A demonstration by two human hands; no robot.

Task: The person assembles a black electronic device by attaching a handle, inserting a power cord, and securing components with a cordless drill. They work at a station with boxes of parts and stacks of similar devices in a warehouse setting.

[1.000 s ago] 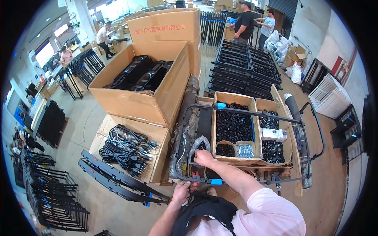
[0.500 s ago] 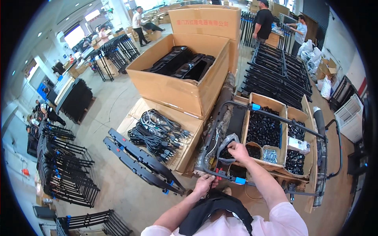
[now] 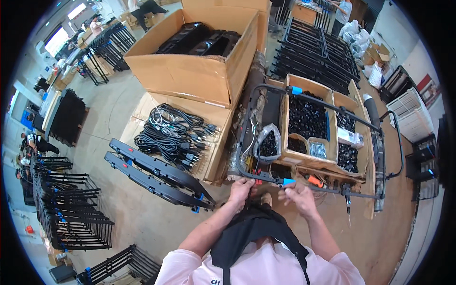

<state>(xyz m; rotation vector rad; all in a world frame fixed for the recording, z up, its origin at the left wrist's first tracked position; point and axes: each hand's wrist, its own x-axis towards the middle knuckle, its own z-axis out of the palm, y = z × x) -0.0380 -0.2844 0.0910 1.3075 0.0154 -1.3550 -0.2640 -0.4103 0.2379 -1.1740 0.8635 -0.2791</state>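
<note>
A black tubular frame (image 3: 323, 101) with blue sleeves lies across the workbench in front of me. My left hand (image 3: 241, 191) is closed at its near left corner, beside small red pieces (image 3: 258, 181); what the fingers hold is too small to make out. Just below the near blue sleeve (image 3: 286, 182) is my right hand (image 3: 299, 197), its fingers curled and pinched, with any small part in them hidden. Inside the frame's left end sits a clear plastic bag (image 3: 269, 142) of small black parts, next to a loose white wire (image 3: 250, 137).
A wooden tray (image 3: 284, 128) holds black parts and a bag of screws (image 3: 318, 149). An orange-handled tool (image 3: 315, 180) lies nearby, and a screwdriver (image 3: 348, 209) hangs at the front edge. Left are coiled cables (image 3: 166, 137), curved black panels (image 3: 156, 166) and a large carton (image 3: 190, 80).
My right hand has come out of the plastic bag and moved toward me, to the near blue sleeve. My left hand stays at the frame's corner. The view has tilted down.
</note>
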